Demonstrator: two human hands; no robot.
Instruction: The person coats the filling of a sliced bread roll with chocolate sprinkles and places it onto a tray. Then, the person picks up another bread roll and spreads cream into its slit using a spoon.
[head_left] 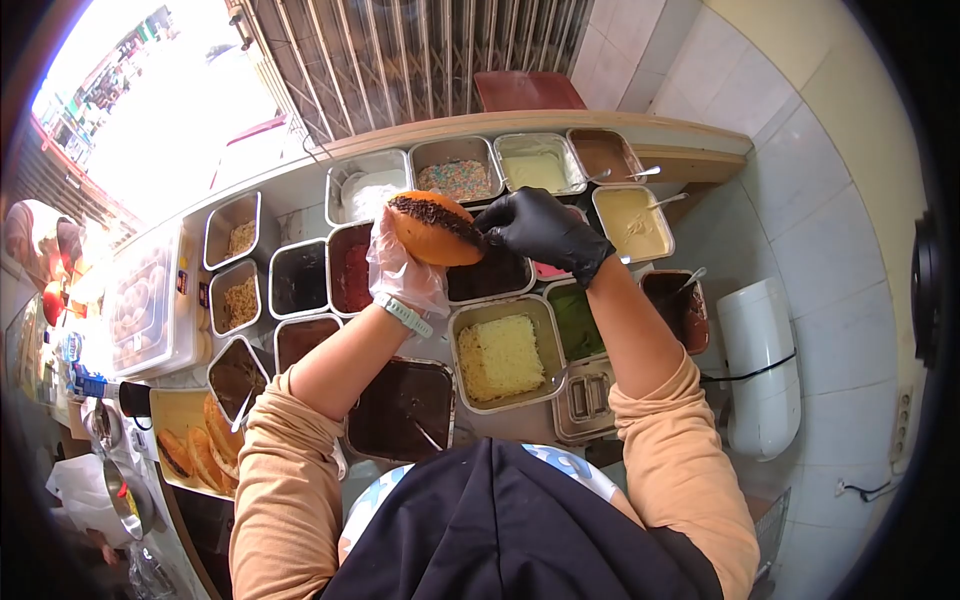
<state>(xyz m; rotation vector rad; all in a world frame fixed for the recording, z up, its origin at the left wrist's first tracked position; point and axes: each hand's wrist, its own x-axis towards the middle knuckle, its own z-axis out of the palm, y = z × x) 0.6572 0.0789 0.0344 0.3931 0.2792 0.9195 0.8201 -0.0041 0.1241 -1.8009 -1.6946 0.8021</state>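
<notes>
My left hand (405, 270), in a clear plastic glove with a pale watch strap at the wrist, holds up a round, golden-brown bun (432, 240). Dark chocolate sprinkles (435, 213) fill the slit along its top. My right hand (550, 230), in a black glove, has its fingers bent together at the bun's right end; whatever is between the fingertips is hidden. Below the bun is a metal tub of dark filling (490, 278), partly covered by my hands. Nearer me stands a tub of grated pale-yellow cheese (500, 358).
Around my hands stand tubs of colored sprinkles (455, 178), white cream (368, 190), yellow spread (635, 225) and green spread (577, 320). A dark tub (400, 410) with a spoon sits near my body. Sliced buns (205, 455) lie in a tray at left, below a lidded plastic box (145, 305).
</notes>
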